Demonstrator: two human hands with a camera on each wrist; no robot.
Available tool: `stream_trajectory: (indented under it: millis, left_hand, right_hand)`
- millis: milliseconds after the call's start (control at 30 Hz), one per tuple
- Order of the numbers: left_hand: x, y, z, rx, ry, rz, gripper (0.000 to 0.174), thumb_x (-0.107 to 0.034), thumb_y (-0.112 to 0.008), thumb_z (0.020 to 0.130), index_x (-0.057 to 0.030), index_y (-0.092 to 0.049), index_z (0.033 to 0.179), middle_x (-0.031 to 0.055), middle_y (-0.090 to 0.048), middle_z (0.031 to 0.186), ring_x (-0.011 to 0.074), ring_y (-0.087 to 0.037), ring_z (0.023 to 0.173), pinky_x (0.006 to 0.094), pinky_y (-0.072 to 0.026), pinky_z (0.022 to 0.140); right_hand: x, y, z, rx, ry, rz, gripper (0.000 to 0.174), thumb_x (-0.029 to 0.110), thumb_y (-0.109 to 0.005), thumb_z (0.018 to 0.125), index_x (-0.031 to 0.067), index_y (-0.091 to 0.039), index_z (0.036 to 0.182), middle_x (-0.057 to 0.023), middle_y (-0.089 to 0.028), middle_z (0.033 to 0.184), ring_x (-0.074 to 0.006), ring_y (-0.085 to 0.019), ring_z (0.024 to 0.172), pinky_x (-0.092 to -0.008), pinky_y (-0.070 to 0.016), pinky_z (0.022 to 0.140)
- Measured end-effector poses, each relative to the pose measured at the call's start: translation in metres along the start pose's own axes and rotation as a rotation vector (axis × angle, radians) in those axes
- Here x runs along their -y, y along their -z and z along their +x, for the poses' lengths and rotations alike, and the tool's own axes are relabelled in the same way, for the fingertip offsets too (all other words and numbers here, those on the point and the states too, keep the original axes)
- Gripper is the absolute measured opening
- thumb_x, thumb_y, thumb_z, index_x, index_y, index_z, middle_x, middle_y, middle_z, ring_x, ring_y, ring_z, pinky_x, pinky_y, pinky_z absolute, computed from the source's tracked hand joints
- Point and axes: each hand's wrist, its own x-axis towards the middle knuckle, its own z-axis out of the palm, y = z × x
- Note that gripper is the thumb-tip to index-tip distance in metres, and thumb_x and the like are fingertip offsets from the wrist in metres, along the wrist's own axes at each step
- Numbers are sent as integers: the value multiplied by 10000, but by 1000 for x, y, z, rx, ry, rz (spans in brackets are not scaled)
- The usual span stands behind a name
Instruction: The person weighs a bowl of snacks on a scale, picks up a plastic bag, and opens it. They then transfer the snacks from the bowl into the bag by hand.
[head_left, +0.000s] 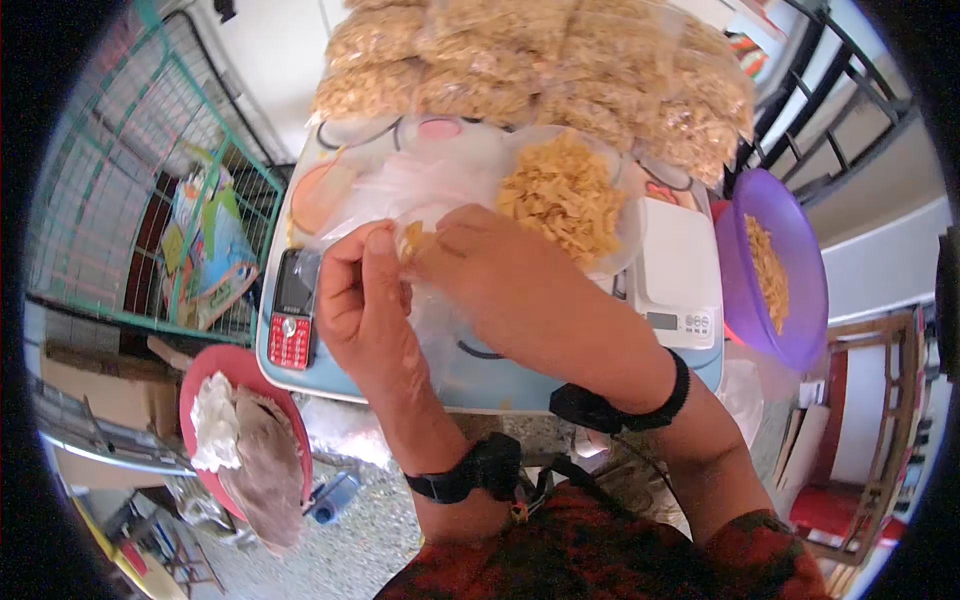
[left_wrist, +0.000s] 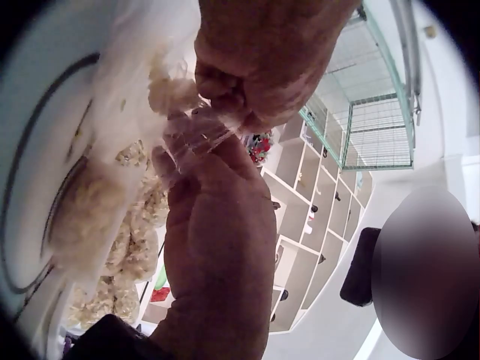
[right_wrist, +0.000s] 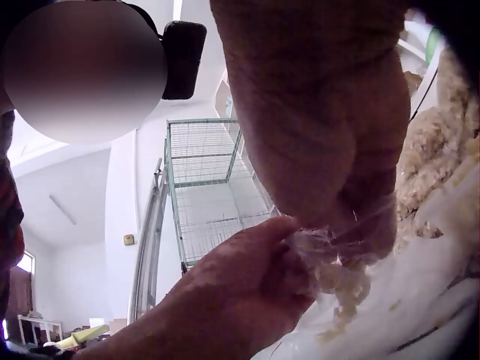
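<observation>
Both hands meet above the table in the head view. My left hand (head_left: pixel 365 290) has its fingers curled, pinching the gathered edge of a clear plastic bag (left_wrist: pixel 196 135), with the thumb on top. Close on its right, my right hand (head_left: pixel 490 260) grips the same bag with bent fingers; it looks slightly blurred. A few yellow pieces (head_left: pixel 413 240) show in the bag between the hands, and the right wrist view shows them too (right_wrist: pixel 345 289). Just beyond the right hand, a clear dish holds a heap of yellow chips (head_left: pixel 565 195).
Filled clear bags (head_left: pixel 530 65) are stacked at the table's back. Thin empty-looking plastic bags (head_left: pixel 425 180) lie behind the hands. A white scale (head_left: pixel 675 255) stands right, beside a purple basin (head_left: pixel 810 270). A red phone (head_left: pixel 291 325) lies at the left edge, near a pink basin (head_left: pixel 300 430).
</observation>
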Motion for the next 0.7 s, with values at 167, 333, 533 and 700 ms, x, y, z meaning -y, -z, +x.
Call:
stream_trajectory:
  millis: [167, 333, 533, 700]
  left_hand:
    - [4, -8, -3, 7, -29, 27, 105, -134, -658, 931, -33, -655, 958, -35, -576, 751, -2, -382, 563, 163, -268, 481]
    - [9, -2, 3, -40, -51, 18, 130, -152, -629, 950, -34, -626, 1003, -33, -558, 736, 10, -405, 558, 164, -293, 475]
    - [9, -4, 4, -69, -92, -106, 197, -173, -610, 961, -19, -586, 1081, 5, -568, 810, 44, -472, 577, 187, -376, 468]
    - [10, -4, 4, -62, -140, -162, 182, -184, -597, 968, -54, -605, 1096, -10, -598, 810, 43, -510, 581, 174, -375, 453]
  right_hand:
    - [5, 2, -5, 147, -160, 2, 273, 40, -624, 704, 1, -605, 973, -128, -598, 896, -324, -591, 908, -411, -494, 754]
    - [6, 14, -6, -109, -68, 129, 170, 132, -558, 806, 13, -666, 862, -166, -663, 893, -332, -638, 862, -437, -525, 688]
    - [-33, 51, -30, -324, -69, -18, 180, 58, -589, 831, 27, -609, 1007, -108, -637, 984, -318, -604, 971, -381, -494, 862]
    - [-80, 87, -57, -330, -431, -15, 238, 119, -609, 901, 36, -623, 1123, -86, -644, 922, -167, -619, 820, -305, -508, 728]
